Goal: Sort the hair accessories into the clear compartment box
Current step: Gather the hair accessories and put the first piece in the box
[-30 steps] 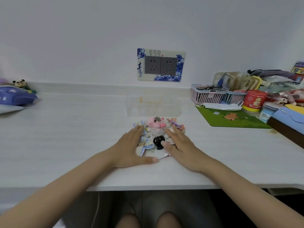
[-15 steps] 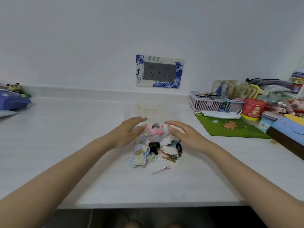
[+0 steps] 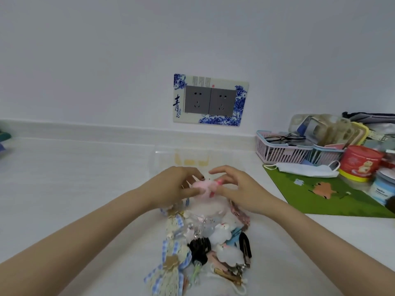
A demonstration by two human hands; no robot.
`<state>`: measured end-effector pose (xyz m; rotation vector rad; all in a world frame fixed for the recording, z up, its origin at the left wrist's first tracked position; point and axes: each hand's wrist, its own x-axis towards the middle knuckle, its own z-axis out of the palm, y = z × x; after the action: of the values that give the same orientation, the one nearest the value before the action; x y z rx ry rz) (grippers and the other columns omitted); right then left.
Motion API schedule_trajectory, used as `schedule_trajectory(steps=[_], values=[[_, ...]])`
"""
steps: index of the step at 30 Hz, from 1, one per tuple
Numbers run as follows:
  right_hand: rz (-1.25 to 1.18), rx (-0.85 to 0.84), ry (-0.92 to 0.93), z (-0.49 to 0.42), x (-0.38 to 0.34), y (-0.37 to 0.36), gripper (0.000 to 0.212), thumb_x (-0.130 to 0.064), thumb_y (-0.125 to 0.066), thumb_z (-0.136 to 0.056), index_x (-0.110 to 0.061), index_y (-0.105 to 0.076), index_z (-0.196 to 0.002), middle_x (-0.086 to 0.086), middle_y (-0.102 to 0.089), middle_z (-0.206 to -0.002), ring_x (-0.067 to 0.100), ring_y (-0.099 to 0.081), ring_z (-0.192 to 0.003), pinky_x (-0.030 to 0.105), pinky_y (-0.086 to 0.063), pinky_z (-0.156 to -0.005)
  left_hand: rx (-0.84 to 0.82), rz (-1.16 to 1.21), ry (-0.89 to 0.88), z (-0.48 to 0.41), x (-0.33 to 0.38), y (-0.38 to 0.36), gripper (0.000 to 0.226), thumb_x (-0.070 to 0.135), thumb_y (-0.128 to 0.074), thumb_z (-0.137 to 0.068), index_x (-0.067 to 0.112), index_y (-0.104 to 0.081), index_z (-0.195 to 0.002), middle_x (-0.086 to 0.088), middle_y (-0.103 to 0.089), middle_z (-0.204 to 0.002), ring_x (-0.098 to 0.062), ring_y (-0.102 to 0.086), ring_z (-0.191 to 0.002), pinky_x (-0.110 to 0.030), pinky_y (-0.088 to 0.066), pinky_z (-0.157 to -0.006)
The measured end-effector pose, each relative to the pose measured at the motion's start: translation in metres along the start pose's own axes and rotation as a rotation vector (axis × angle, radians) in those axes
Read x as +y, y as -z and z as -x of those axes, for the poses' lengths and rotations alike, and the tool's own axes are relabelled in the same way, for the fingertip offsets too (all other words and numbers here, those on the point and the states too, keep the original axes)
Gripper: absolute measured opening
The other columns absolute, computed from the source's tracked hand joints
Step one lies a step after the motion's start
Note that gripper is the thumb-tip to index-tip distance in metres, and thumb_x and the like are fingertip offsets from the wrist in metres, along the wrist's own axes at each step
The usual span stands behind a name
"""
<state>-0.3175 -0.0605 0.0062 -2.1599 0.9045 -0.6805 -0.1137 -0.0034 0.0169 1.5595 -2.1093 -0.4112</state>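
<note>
Both hands gripping one pink fluffy accessory
Left hand and right hand are pinching it, fingers closed, beyond the pile, near the clear box.

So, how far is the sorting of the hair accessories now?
Barely started. The clear box looks empty, though it is faint. Left hand and right hand hold one fluffy pink accessory together. The pile remains unsorted on the white counter.
</note>
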Motion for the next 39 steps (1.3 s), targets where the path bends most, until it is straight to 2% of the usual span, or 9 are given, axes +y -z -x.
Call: schedule_trajectory(steps=[5,9,12,14,20,24,29,35,39], values=[[-0.304,0.136,0.078,-0.014,-0.024,0.000,0.017,-0.025,-0.063,-0.085,-0.020,-0.064,-0.101,-0.006,-0.069,-0.094,0.003,-0.065,-0.083,0.016,-0.051,-0.075,0.136,0.681,0.094,0.004,0.001,0.022,0.023,0.021,-0.059,-0.089,0.006,-0.067,-0.103,-0.014,-0.074,-0.089,-0.014,-0.071,-0.077,-0.021,-0.057,-0.071],[-0.465,0.154,0.104,-0.034,-0.044,-0.014,0.025,-0.018,-0.067,-0.083,-0.013,-0.061,-0.107,-0.005,-0.069,-0.100,0.002,-0.067,-0.085,0.017,-0.054,-0.071,0.250,0.798,0.142,0.012,-0.007,0.029,0.026,0.026,-0.056,-0.090,0.004,-0.068,-0.097,-0.009,-0.075,-0.087,-0.014,-0.071,-0.076,-0.019,-0.056,-0.068],[-0.543,0.151,0.092,-0.059,-0.061,-0.024,0.026,-0.015,-0.066,-0.084,-0.012,-0.057,-0.108,0.001,-0.071,-0.097,0.011,-0.070,-0.084,0.022,-0.057,-0.067,0.501,0.583,0.156,0.018,-0.027,0.032,0.019,0.028,-0.058,-0.090,0.011,-0.065,-0.087,0.001,-0.073,-0.080,-0.007,-0.068,-0.074,-0.018,-0.053,-0.067],[-0.530,0.170,0.045,-0.079,-0.069,-0.029,0.026,-0.018,-0.067,-0.085,-0.011,-0.057,-0.108,0.007,-0.071,-0.097,0.018,-0.069,-0.083,0.026,-0.059,-0.068,0.620,0.348,0.169,0.024,-0.048,0.034,0.016,0.031,-0.054,-0.091,0.018,-0.062,-0.097,0.007,-0.069,-0.096,-0.006,-0.064,-0.089,-0.021,-0.048,-0.079],[-0.284,0.184,-0.076,-0.127,-0.062,-0.051,0.022,-0.026,-0.071,-0.080,-0.019,-0.057,-0.095,0.015,-0.067,-0.100,0.018,-0.059,-0.074,0.022,-0.046,-0.057,0.441,0.149,0.159,0.040,-0.093,0.019,0.058,0.056,-0.032,-0.087,0.034,-0.034,-0.140,0.022,-0.037,-0.140,0.005,-0.034,-0.126,-0.019,-0.024,-0.104],[-0.054,0.097,-0.006,-0.141,-0.054,-0.062,0.020,-0.031,-0.068,-0.081,-0.017,-0.063,-0.094,0.005,-0.066,-0.095,0.019,-0.061,-0.085,0.025,-0.046,-0.068,0.375,0.155,0.071,0.037,-0.093,0.008,0.056,0.053,-0.035,-0.089,0.037,-0.028,-0.143,0.020,-0.033,-0.149,0.004,-0.030,-0.134,-0.024,-0.025,-0.112],[0.187,0.057,0.106,-0.133,-0.051,-0.065,0.030,-0.043,-0.050,-0.091,-0.025,-0.056,-0.113,-0.008,-0.062,-0.104,0.012,-0.058,-0.094,0.028,-0.046,-0.081,0.404,0.079,0.067,0.039,-0.094,0.007,0.056,0.056,-0.032,-0.087,0.042,-0.027,-0.140,0.028,-0.029,-0.145,0.010,-0.028,-0.131,-0.001,-0.017,-0.100],[0.425,-0.042,0.192,-0.111,-0.039,-0.057,0.045,-0.044,-0.030,-0.098,-0.017,-0.063,-0.115,0.003,-0.061,-0.124,0.018,-0.051,-0.117,0.032,-0.035,-0.098,0.384,0.021,0.081,0.040,-0.091,0.004,0.063,0.057,-0.031,-0.088,0.034,-0.019,-0.145,0.024,-0.023,-0.148,0.007,-0.023,-0.133,-0.016,-0.019,-0.107],[0.351,0.068,0.185,-0.090,-0.033,-0.033,0.043,-0.049,-0.035,-0.095,-0.028,-0.058,-0.125,-0.008,-0.051,-0.137,0.008,-0.044,-0.126,0.024,-0.030,-0.105,0.367,-0.149,-0.022,0.039,-0.083,0.004,0.047,0.045,-0.035,-0.096,0.039,-0.029,-0.142,0.017,-0.022,-0.154,0.000,-0.023,-0.139,-0.018,-0.020,-0.109]])
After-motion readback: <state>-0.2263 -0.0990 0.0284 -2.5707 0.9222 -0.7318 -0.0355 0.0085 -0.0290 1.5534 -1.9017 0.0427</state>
